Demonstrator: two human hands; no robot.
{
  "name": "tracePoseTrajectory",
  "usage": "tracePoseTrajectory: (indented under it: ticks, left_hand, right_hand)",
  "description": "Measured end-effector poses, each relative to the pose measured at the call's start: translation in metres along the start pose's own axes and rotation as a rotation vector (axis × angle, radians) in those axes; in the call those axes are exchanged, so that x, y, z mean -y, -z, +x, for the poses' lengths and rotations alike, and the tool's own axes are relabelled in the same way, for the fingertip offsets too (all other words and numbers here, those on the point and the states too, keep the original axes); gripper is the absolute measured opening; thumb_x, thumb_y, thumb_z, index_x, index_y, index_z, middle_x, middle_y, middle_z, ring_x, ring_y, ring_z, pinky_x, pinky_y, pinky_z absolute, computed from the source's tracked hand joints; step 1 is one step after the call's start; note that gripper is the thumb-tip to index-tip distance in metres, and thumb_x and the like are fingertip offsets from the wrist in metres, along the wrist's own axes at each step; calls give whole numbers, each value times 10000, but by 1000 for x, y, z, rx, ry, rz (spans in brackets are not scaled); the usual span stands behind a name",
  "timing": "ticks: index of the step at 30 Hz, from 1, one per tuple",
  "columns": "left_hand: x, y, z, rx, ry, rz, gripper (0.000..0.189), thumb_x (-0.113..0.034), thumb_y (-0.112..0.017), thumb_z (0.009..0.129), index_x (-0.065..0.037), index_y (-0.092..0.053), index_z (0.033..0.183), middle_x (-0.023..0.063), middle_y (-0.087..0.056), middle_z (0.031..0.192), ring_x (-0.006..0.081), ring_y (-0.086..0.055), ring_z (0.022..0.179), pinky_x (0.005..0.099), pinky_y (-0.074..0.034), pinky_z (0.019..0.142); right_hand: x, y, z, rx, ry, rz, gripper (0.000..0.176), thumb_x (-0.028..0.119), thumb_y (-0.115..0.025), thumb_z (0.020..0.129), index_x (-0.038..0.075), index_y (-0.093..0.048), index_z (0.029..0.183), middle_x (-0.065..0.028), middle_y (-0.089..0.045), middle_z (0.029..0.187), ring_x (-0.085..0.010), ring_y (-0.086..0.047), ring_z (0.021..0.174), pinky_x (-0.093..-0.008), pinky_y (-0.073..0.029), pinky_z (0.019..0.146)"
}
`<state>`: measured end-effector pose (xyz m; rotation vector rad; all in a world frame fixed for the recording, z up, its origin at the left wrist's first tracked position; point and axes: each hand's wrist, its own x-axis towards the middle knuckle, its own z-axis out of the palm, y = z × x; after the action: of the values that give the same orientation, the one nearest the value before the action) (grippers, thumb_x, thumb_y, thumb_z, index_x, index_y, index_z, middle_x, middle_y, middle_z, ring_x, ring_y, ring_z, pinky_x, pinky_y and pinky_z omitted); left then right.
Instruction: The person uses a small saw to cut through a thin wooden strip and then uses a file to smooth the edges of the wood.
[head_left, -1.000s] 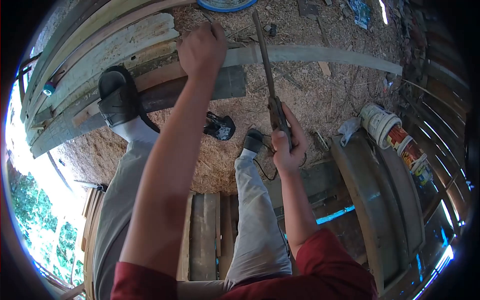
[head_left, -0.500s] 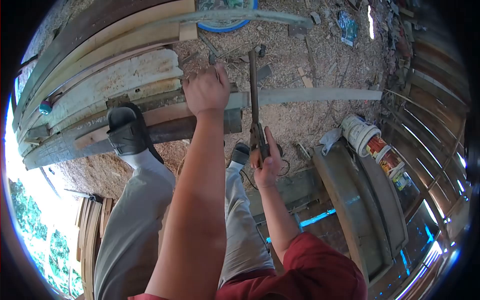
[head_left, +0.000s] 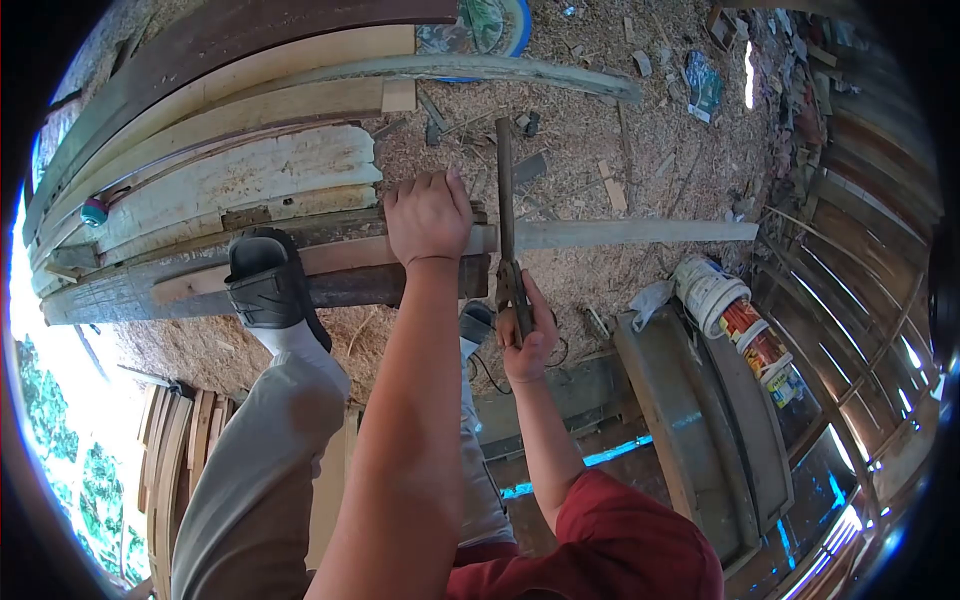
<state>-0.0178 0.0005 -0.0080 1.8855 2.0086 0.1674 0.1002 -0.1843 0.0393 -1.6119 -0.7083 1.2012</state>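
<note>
My right hand is closed round the handle of a handsaw. The saw's long narrow blade points away from me and crosses a pale wooden strip. Left of the blade, my left hand presses down on the strip, its fingers curled over the far side. The strip rests on a dark beam, whose end lies just left of the saw, and its right part extends over the ground. My sandalled foot stands on the strip farther left. The blade's contact with the wood is too small to make out.
Long boards lie stacked at the left. A blue-rimmed basin is at the top. Stacked buckets and a wooden trough stand at the right, near a slatted wall. Sawdust and scraps cover the ground.
The view has shifted, so the boards and strip appear lower. My left hand remains on the strip, and my right hand still holds the saw across it.
</note>
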Motion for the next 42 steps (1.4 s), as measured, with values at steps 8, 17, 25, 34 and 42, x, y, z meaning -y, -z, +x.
tracePoseTrajectory:
  ticks: [8, 17, 25, 34, 42]
  left_hand:
    - [-2, -2, 0, -4, -3, 9, 431, -298, -435, 1077, -73, -707, 829, 136, -732, 882, 358, -687, 887, 499, -488, 909]
    - [-4, 0, -2, 28, 36, 67, 415, -299, -451, 1066, -88, -737, 850, 117, -746, 904, 332, -697, 900, 476, -494, 884]
    - [-1, -3, -3, -15, -1, 34, 437, -291, -428, 1074, -54, -706, 834, 161, -736, 865, 360, -701, 867, 492, -492, 862]
    - [-2, -9, -3, 6, 61, 124, 471, -327, -464, 1057, -61, -753, 797, 182, -746, 850, 372, -706, 877, 499, -507, 898]
    - [-6, -5, -8, 7, 86, 76, 542, -377, -423, 1062, -47, -776, 816, 224, -759, 863, 425, -733, 858, 533, -532, 894]
  right_hand:
    - [0, -2, 1, 54, -3, 40, 1133, 836, -481, 939, -118, -417, 1546, 15, -488, 606, -50, -402, 506, -238, -333, 482]
    - [-17, -2, -4, 29, 18, 9, 745, 435, -642, 1040, -94, -472, 1536, 78, -484, 660, -11, -389, 567, -210, -277, 534]
    - [-21, -2, -6, 42, 88, 35, 723, 411, -616, 1069, -119, -450, 1532, 40, -525, 689, -27, -405, 568, -224, -316, 525]
    - [5, 0, 3, -59, 61, 18, 521, 146, -608, 1034, -47, -540, 1512, 44, -624, 809, 9, -405, 618, -198, -307, 560]
    - [71, 26, 12, -14, 77, -85, 438, 51, -600, 1019, 25, -627, 1456, 81, -550, 710, 11, -433, 629, -204, -338, 563]
